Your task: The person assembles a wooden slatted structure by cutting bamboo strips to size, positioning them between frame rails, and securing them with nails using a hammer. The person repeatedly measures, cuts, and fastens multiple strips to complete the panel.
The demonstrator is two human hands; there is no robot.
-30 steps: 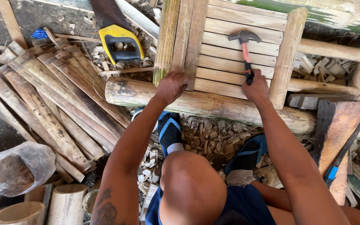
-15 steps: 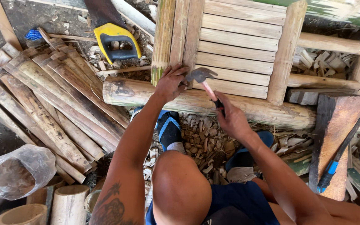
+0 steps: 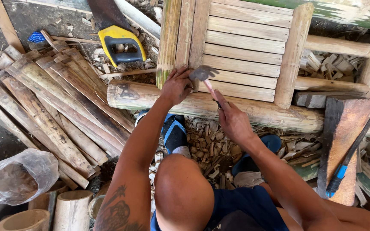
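My right hand (image 3: 233, 120) grips the pink handle of a hammer (image 3: 204, 76); its metal head is down against the lower end of a bamboo slat. My left hand (image 3: 177, 85) rests on a thick bamboo pole (image 3: 129, 95), fingers pressed on the lower ends of upright bamboo strips (image 3: 185, 34). Both hands work at the near left corner of a slatted bamboo frame (image 3: 249, 47) lying in front of me. Whether a nail sits under the hammer head is hidden. My knee and blue shorts fill the bottom of the view.
A hand saw with a yellow handle (image 3: 120, 42) lies beyond the pile of split bamboo strips (image 3: 52, 111) at left. A clear plastic bag (image 3: 18, 175) and cut bamboo tubes (image 3: 71, 209) sit at lower left. A worn wooden plank (image 3: 343, 141) and a blue-handled tool (image 3: 343, 171) lie at right.
My right hand swung the hammer down from the right side of the slats to the lower left corner beside my left hand. My left hand stayed on the pole.
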